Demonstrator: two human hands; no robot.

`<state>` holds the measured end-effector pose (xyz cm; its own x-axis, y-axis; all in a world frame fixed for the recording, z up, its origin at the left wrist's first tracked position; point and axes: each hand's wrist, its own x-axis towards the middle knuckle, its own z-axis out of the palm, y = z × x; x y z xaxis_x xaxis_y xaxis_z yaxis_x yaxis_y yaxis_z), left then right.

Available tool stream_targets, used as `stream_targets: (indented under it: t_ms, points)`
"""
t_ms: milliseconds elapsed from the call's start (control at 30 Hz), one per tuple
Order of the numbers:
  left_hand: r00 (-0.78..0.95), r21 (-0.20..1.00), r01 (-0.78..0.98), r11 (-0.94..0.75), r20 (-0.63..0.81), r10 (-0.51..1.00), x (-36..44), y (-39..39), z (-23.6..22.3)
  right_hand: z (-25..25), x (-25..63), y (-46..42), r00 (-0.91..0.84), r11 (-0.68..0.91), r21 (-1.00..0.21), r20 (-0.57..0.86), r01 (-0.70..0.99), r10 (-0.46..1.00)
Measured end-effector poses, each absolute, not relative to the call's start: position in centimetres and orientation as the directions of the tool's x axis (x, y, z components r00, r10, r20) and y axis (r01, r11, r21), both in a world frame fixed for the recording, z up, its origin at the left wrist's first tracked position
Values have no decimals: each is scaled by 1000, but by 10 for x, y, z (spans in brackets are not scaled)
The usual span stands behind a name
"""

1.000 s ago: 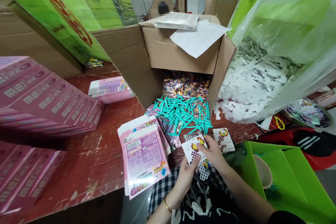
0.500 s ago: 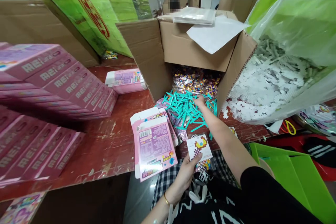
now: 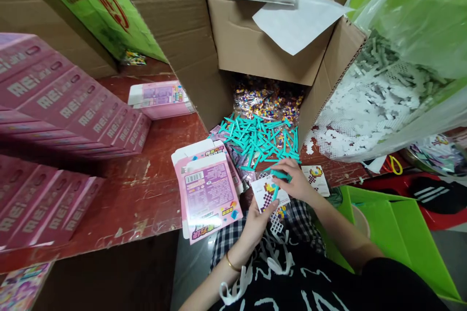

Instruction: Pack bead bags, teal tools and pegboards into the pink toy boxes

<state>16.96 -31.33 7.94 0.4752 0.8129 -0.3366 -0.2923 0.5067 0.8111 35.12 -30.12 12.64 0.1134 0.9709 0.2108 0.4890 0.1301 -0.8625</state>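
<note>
From its seven o'clock, the left hand (image 3: 256, 222) pinches a patterned card (image 3: 260, 191), a teal stick (image 3: 276, 192) over it running one to seven. At two, the right hand (image 3: 298, 183) overlaps it, gripping more teal. Pink cartons (image 3: 209, 192) lie at nine, another card (image 3: 316, 182) near three, a teal pile (image 3: 251, 142) at twelve, then the open cardboard box (image 3: 268, 41).

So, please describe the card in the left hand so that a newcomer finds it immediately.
Start at the big open cardboard box; teal sticks lie spread at its mouth. Just below them in view, the left hand holds a white card with a yellow and dark-red pixel picture. Unlike the similar card lying to the right, this one is held, with a teal stick across it.
</note>
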Motion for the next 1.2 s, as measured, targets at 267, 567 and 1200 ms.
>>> stream_targets:
  t_ms: [267, 567, 1200]
  points:
    - [387, 996, -74, 43, -11, 922, 114, -288, 135, 160, 326, -258, -255, 35, -999, 35, -3, 966]
    - [-66, 710, 688, -150, 268, 961, 26, -241, 81, 122, 235, -71, 180, 102, -980, 71, -170, 981]
    - [190, 874, 143, -465, 437, 879, 18, -293, 118, 238, 324, -301, 408, 525, -849, 499, 55, 765]
